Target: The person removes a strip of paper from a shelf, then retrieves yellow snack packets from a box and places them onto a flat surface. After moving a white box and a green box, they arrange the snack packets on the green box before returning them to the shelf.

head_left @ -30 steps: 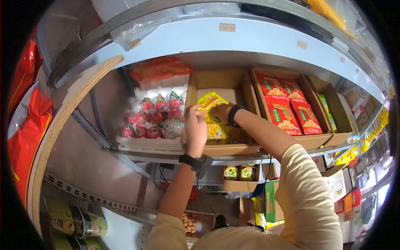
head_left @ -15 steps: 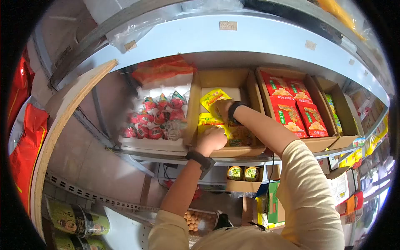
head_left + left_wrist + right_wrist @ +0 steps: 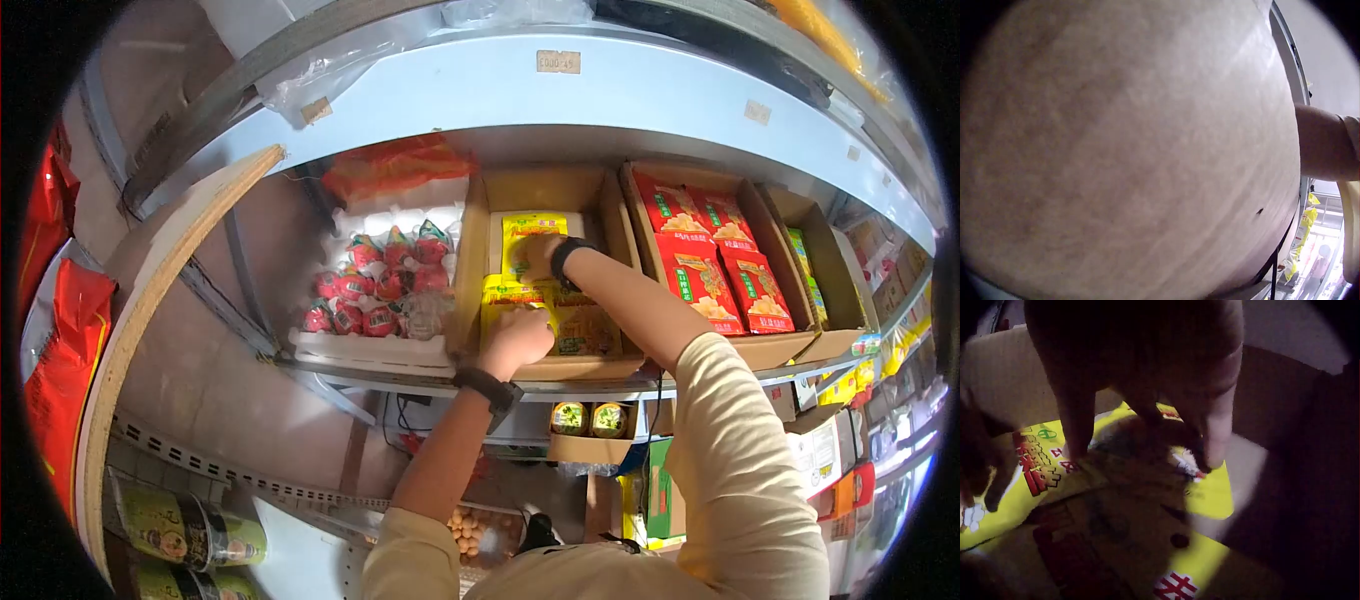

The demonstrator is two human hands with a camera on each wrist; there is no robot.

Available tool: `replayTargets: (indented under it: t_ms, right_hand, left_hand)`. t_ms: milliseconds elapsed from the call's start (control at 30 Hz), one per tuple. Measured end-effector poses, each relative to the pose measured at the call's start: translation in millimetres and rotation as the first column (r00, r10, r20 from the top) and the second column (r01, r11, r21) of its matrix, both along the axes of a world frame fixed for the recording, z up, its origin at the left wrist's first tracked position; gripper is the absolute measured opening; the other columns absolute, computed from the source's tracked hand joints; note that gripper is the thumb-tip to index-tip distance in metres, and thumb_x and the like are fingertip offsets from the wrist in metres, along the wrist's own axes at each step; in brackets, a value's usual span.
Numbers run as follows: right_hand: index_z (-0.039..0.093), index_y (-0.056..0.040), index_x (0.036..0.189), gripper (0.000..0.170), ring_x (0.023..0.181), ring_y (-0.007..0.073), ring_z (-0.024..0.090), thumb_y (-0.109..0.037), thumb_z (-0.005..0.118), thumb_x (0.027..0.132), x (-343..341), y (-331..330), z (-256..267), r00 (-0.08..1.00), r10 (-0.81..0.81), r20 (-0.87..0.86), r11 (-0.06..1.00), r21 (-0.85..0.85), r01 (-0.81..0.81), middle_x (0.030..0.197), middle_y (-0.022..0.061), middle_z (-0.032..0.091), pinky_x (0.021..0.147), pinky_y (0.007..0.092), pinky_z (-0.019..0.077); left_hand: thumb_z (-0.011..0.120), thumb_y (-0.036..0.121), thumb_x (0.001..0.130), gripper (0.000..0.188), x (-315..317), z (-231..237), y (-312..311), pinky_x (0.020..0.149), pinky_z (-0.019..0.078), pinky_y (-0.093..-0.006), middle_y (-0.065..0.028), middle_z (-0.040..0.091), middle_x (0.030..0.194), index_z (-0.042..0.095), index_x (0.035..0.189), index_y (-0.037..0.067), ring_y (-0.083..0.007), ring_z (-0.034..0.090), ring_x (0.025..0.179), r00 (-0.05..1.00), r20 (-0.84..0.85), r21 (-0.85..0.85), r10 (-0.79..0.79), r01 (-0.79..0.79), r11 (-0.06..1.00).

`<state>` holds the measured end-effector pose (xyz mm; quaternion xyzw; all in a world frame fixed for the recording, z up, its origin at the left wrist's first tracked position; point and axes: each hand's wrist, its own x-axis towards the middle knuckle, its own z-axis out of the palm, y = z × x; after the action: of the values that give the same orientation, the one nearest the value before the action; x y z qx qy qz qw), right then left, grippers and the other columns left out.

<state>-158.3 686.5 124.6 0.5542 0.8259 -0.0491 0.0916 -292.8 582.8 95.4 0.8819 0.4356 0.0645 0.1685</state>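
Note:
In the head view, my right hand (image 3: 541,258) lies over the upper yellow packet (image 3: 520,228) in an open cardboard box (image 3: 472,245). The right wrist view shows its straight fingers (image 3: 1217,434) spread and pressing down on a yellow packet (image 3: 1213,494). My left hand (image 3: 520,340) rests on the lower yellow packet (image 3: 503,293), nearer the box's front edge; its fingertips are hidden in the head view. At the left edge of the right wrist view, fingers touch yellow packaging. More packets lie in shadow at the box's front right. Pale cloth fills most of the left wrist view.
Left of the box, red-wrapped round items (image 3: 380,285) sit in white foam trays (image 3: 370,350). To its right stands a carton of red packets (image 3: 700,280), then another open carton (image 3: 840,290). A blue-white shelf beam (image 3: 650,80) crosses above; a board edge (image 3: 110,370) rises at left.
The upper yellow packet has turned from a slant to nearly straight under my right hand. My left hand has come down from beside the upper packet onto the lower one.

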Motion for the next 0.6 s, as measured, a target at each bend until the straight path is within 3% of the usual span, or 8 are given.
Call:
replayTargets:
  t_ms: [133, 267, 300, 400, 500, 600]
  right_hand:
    - [0.057, -0.0112, 0.111, 0.054, 0.099, 0.0302, 0.056, -0.035, 0.066, 0.064, 2.9, 13.5, -15.1, 0.986, 0.145, -0.079, 0.989, 0.039, -0.142, 0.100, 0.0148, 0.062, 0.089, 0.0399, 0.0413]
    - [0.050, -0.0040, 0.118, 0.051, 0.111, 0.0344, 0.047, -0.025, 0.055, 0.072, -4.8, 34.6, -48.4, 0.993, 0.012, 0.114, 0.983, 0.182, -0.032, 0.115, 0.0213, 0.053, 0.091, 0.0431, 0.0381]
    - [0.044, -0.0036, 0.124, 0.053, 0.117, 0.0364, 0.041, -0.022, 0.051, 0.075, -12.7, 23.5, -34.2, 0.990, -0.041, 0.133, 0.993, 0.116, 0.026, 0.122, 0.0236, 0.046, 0.093, 0.0458, 0.0363]
    - [0.039, -0.0049, 0.128, 0.056, 0.117, 0.0367, 0.041, -0.023, 0.052, 0.076, -23.8, 2.7, -7.6, 0.965, -0.130, 0.226, 0.989, 0.103, 0.109, 0.122, 0.0255, 0.045, 0.094, 0.0470, 0.0352]
    - [0.037, -0.0069, 0.130, 0.058, 0.118, 0.0358, 0.041, -0.024, 0.052, 0.077, -20.5, -2.1, -10.0, 0.974, -0.228, -0.007, 0.964, 0.138, 0.227, 0.121, 0.0291, 0.044, 0.097, 0.0441, 0.0341]
    - [0.037, -0.0098, 0.130, 0.057, 0.119, 0.0326, 0.041, -0.028, 0.053, 0.079, -16.7, -0.8, 0.3, 0.986, -0.151, 0.070, 0.987, 0.062, 0.146, 0.125, 0.0255, 0.043, 0.097, 0.0404, 0.0353]
  left_hand:
    - [0.042, 0.022, 0.079, 0.031, -0.6, 10.0, -3.6, 0.083, 0.0449, -0.0446, -0.0196, 0.060, 0.100, 0.061, 0.096, 0.003, -0.0362, 0.057, 0.094, 1.000, 0.002, -0.002, -0.005, 0.005, 1.000]
    - [0.041, 0.022, 0.080, 0.032, -0.3, 4.8, -1.8, 0.082, 0.0451, -0.0445, -0.0195, 0.060, 0.101, 0.060, 0.098, 0.004, -0.0361, 0.057, 0.094, 1.000, 0.018, 0.010, 0.000, 0.000, 1.000]
    - [0.041, 0.022, 0.080, 0.032, -0.5, 4.1, -1.7, 0.082, 0.0452, -0.0447, -0.0197, 0.060, 0.101, 0.060, 0.098, 0.004, -0.0362, 0.057, 0.094, 1.000, 0.016, 0.001, 0.011, -0.011, 1.000]
    - [0.042, 0.022, 0.081, 0.031, 1.5, 1.0, -0.1, 0.082, 0.0442, -0.0459, -0.0204, 0.060, 0.099, 0.059, 0.099, 0.004, -0.0372, 0.057, 0.093, 0.999, 0.024, -0.008, 0.028, -0.028, 1.000]
    - [0.044, 0.022, 0.081, 0.030, 2.1, -1.0, 1.9, 0.083, 0.0419, -0.0478, -0.0214, 0.060, 0.097, 0.059, 0.100, 0.005, -0.0388, 0.056, 0.092, 0.998, 0.054, 0.004, 0.034, -0.034, 0.999]
    - [0.045, 0.022, 0.080, 0.030, 0.7, 5.2, -2.8, 0.082, 0.0425, -0.0477, -0.0219, 0.060, 0.097, 0.059, 0.100, 0.004, -0.0390, 0.056, 0.092, 0.995, 0.068, 0.009, 0.066, -0.067, 0.998]
